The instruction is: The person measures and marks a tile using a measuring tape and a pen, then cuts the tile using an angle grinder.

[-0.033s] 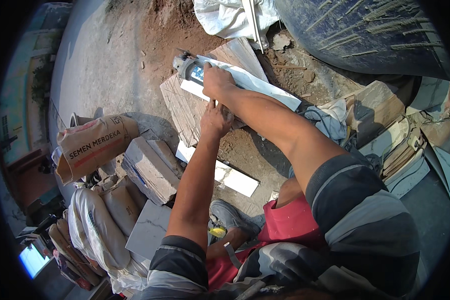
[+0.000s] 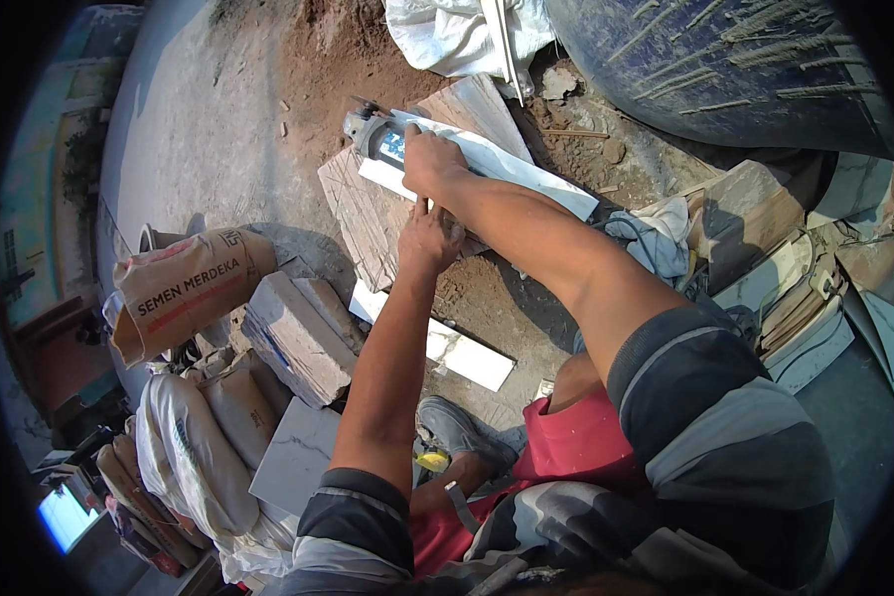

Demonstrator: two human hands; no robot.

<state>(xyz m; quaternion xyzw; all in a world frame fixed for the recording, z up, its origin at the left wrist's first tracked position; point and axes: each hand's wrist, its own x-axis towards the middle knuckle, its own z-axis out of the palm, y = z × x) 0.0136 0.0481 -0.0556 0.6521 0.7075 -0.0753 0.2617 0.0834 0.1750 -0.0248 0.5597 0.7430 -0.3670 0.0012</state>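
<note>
My right hand (image 2: 433, 164) is closed round the body of an angle grinder (image 2: 375, 137), whose silver head points to the far left. The disc is seen nearly edge-on at the grinder's far end. Beneath the tool is a long white tile (image 2: 541, 184), lying on brownish stone-look slabs (image 2: 363, 214). My left hand (image 2: 430, 241) grips at the tile's near edge, just below my right wrist. Its fingertips are partly hidden, with a thin pale sliver between them. A white tile strip with dark veins (image 2: 472, 360) rests on the ground nearer me.
Left of my arms stand a brown paper cement bag (image 2: 194, 288), a stack of slabs (image 2: 298, 338) and white sacks (image 2: 184, 447). A large blue tub (image 2: 725, 70) fills the far right. Cut tiles (image 2: 815, 328) and a grey-blue cloth (image 2: 656, 243) lie at right.
</note>
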